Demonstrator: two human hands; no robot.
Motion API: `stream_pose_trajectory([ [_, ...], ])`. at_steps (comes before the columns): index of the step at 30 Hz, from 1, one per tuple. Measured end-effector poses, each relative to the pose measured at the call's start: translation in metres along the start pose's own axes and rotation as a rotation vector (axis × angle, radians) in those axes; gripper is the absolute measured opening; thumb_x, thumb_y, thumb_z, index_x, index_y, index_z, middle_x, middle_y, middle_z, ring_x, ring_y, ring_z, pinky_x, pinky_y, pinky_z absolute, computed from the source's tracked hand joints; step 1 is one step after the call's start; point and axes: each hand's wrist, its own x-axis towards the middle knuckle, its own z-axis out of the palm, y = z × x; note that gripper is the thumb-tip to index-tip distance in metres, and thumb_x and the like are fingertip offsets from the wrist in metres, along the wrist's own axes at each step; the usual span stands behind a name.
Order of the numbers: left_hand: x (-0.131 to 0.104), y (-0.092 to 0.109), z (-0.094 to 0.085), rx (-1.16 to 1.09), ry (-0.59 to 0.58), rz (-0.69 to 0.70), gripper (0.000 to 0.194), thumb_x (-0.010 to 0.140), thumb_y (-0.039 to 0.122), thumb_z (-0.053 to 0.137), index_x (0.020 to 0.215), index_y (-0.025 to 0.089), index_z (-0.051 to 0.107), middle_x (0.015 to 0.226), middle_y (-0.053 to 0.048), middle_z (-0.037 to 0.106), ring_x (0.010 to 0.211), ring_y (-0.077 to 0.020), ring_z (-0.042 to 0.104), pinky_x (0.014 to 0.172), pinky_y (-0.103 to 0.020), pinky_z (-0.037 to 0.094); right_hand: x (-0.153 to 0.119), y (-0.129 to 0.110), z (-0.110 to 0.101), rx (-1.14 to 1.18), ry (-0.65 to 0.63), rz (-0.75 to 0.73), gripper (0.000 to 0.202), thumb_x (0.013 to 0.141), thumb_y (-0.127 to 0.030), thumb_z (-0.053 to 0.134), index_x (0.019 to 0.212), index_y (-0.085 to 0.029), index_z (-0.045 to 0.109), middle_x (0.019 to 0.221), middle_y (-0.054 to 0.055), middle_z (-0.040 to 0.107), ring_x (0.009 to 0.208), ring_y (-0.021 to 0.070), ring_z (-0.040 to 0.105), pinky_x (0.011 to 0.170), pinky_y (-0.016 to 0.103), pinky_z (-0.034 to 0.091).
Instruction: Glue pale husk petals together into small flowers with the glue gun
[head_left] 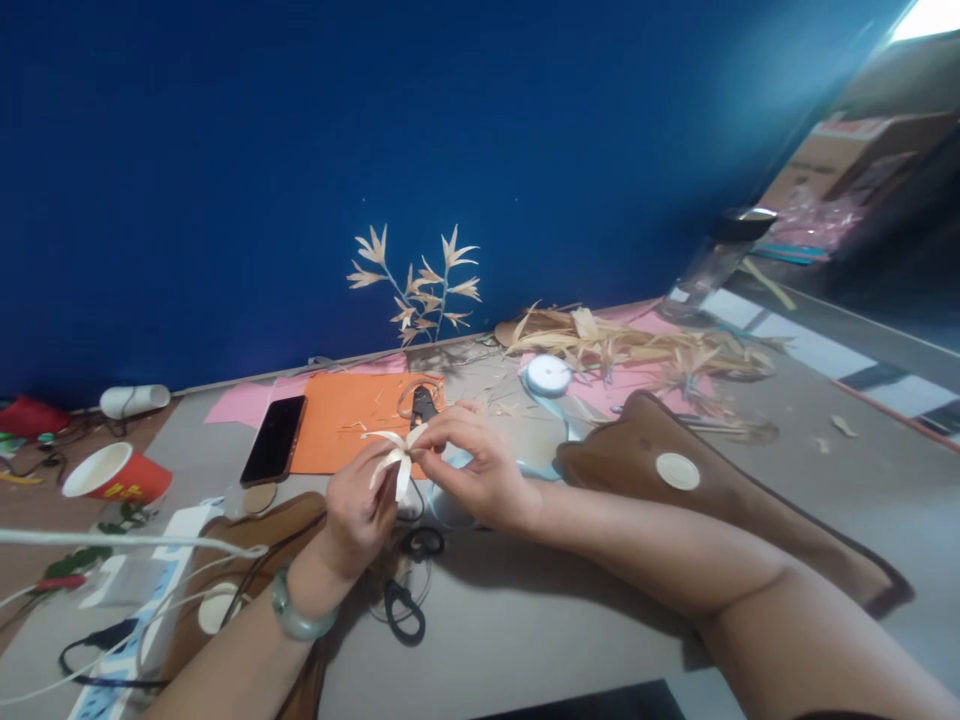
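Note:
My left hand (358,508), with a jade-coloured bangle (301,612) on its wrist, is closed around the base of a pale flower with long pointed petals (399,455). From the other side my right hand (480,468) pinches the flower near its centre with thumb and fingertips. The stem end is hidden in the left fingers. Below the hands lie black-handled scissors (405,612), their blades out of sight. Behind the hands an orange sheet (337,400) carries loose scraps, with a dark tool (424,404) at its edge.
Several similar flowers on stems (431,285) stand by the blue wall. A ribbon spool (547,376) and a pile of dried husks (600,340) are right of them. At left are a phone (274,440), a red paper cup (124,474) and cables. Brown padded pieces (720,490) flank the hands.

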Motion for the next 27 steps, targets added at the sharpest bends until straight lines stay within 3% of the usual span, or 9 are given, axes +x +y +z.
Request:
stream_pose_trajectory([
  [9,0.004,0.0,0.0,0.027,0.02,-0.014,0.022,0.083,0.006,0.053,0.099,0.016,0.063,0.1,-0.01,0.07,0.093,-0.0181,0.066,0.081,-0.027,0.053,-0.003,0.004,0.003,0.027,0.006,0.003,0.008,0.083,-0.015,0.063,0.085,-0.022,0.066,0.084,0.0,0.073,0.082,0.0155,0.066,0.089,0.036,0.04],
  [17,0.002,0.0,0.003,-0.102,0.032,-0.136,0.019,0.087,0.011,0.051,0.096,0.017,0.066,0.092,-0.008,0.071,0.087,-0.0171,0.067,0.077,-0.027,0.053,-0.001,0.0,0.002,0.054,-0.007,0.067,0.006,0.082,-0.017,0.064,0.086,-0.021,0.067,0.081,0.001,0.072,0.08,0.0156,0.065,0.085,0.036,0.044],
  [23,0.006,0.005,0.005,-0.312,0.041,-0.382,0.013,0.088,0.022,0.057,0.087,0.018,0.069,0.086,-0.006,0.07,0.082,-0.0172,0.066,0.075,-0.028,0.052,0.002,-0.002,0.001,0.04,-0.015,0.084,0.005,0.081,-0.019,0.066,0.086,-0.021,0.066,0.081,0.002,0.071,0.077,0.0152,0.063,0.08,0.035,0.044],
  [27,0.017,0.01,0.005,-0.463,0.063,-0.548,0.017,0.087,0.028,0.059,0.086,0.017,0.071,0.087,-0.007,0.071,0.091,-0.0197,0.066,0.083,-0.031,0.052,0.003,-0.001,0.001,0.051,0.006,0.08,0.006,0.08,-0.02,0.068,0.084,-0.019,0.063,0.082,0.002,0.07,0.076,0.0145,0.062,0.076,0.033,0.044],
])
